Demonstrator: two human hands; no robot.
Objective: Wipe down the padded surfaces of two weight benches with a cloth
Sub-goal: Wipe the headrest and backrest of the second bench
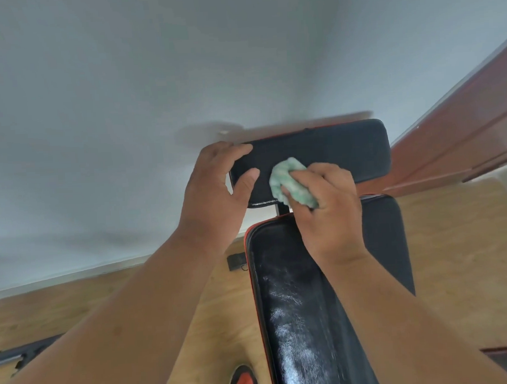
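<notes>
The right hand [325,208] has its fingers curled round a bunched green cloth [290,181] and presses it onto the black head pad [332,146] of the weight bench. The cloth sits at the hand's fingertips, on the near left part of the pad. The left hand [214,194] is just beside it, with the thumb on the pad's face and the fingers hooked over its left end. It seems to steady the pad and holds nothing else.

The pad's long axis runs crosswise, from the left hand out to the right, beyond the cloth. Most of its bare surface lies to the right of the right hand, so I would judge the next stroke goes that way, away from the bracing hand. The right hand is the one to make it.

Below both wrists the long back pad [287,307] stretches toward the person, lengthwise, with pale streaks that may be damp smears. A shoe [244,383] stands on the wooden floor [456,269] beneath the left forearm. A second bench is not clearly in view.
</notes>
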